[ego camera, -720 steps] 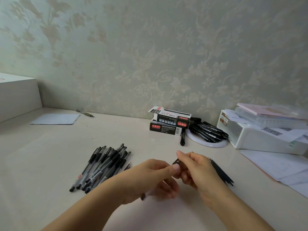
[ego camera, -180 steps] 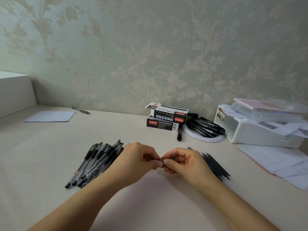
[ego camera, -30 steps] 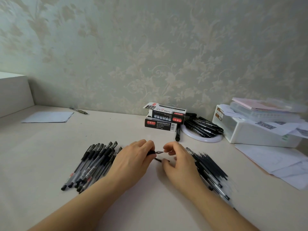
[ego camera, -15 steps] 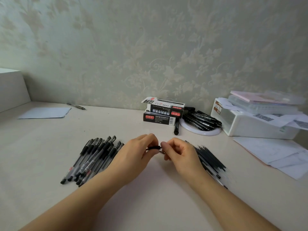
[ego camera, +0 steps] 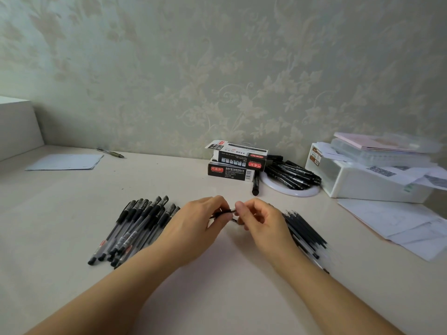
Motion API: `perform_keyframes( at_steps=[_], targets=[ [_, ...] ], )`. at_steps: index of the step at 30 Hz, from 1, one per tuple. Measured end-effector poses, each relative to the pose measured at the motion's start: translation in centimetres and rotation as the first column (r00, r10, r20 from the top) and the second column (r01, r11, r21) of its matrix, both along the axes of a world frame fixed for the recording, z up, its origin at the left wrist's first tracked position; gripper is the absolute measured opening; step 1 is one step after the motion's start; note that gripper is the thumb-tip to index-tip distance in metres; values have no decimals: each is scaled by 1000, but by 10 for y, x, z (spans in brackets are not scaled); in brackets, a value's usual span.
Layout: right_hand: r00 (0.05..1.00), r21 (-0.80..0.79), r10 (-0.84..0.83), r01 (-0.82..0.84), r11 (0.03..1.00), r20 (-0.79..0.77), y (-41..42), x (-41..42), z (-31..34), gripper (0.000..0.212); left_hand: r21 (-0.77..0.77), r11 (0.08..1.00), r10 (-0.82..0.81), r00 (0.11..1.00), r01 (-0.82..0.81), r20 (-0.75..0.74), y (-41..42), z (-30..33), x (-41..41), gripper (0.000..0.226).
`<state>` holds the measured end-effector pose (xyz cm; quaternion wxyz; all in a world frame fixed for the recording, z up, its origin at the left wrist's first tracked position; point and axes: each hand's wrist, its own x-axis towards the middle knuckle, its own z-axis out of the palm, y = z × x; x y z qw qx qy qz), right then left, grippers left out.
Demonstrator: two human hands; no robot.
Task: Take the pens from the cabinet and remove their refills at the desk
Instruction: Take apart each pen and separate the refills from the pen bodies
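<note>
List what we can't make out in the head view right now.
- Pen: mostly hidden by the fingers of the left hand and right hand; refill in or out unclear.
- Refill pile: near end blurred, partly behind the right wrist.
- Box print: too small.

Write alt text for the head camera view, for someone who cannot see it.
Two bare hands meet over a pale desk, the left hand and right hand each pinching an end of one black pen. Capped pens lie left of them, black refills right, pen boxes behind.
</note>
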<state>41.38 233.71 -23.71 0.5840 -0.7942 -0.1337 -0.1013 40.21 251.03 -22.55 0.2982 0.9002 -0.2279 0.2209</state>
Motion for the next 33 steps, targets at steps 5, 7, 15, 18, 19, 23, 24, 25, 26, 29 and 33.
perform_keyframes(
  at_steps=[5, 7, 15, 18, 19, 23, 24, 25, 26, 29, 33],
  targets=[
    [999, -3, 54, -54, 999, 7, -2, 2, -1, 5, 3, 1000, 1, 1000, -1, -11, 0, 0, -1, 10],
    [998, 1, 63, -63, 998, 3, -2, 3, -2, 6, 5, 1000, 9, 1000, -9, -20, 0, 1, -1, 10],
    [999, 9, 28, -28, 1000, 17, 0, 2, -2, 13, 26, 1000, -7, 998, 8, -60, -1, 2, -2, 12],
    [999, 37, 38, -38, 999, 1, -1, 2, -2, 8, 33, 999, 1, 998, 1, -66, -1, 1, -3, 12],
    [999, 37, 44, -44, 998, -3, -1, 2, -2, 6, 32, 999, 4, 998, -2, -62, -1, 1, -3, 12],
    [998, 45, 59, -58, 997, -18, -1, 2, -1, 9, 23, 1000, 5, 999, -4, -53, 0, 1, -2, 11],
    [998, 59, 50, -48, 997, -26, -1, 2, -1, 8, 18, 1000, 1, 999, 0, -52, -1, 1, -2, 10],
    [999, 64, 36, -34, 997, -32, 0, 2, -1, 7, 11, 1000, -5, 999, 5, -51, -1, 1, -2, 10],
    [999, 54, 21, -19, 998, -33, 0, 2, -1, 8, 5, 1000, -13, 999, 13, -51, -1, 1, -3, 10],
    [999, -2, 30, -30, 1000, -11, 1, 2, -1, 14, 7, 1000, -28, 998, 28, -54, -1, 1, -2, 10],
    [999, 35, 39, -38, 999, -23, 0, 2, 0, 10, 9, 999, -32, 998, 33, -53, -1, 0, -2, 6]
  ],
)
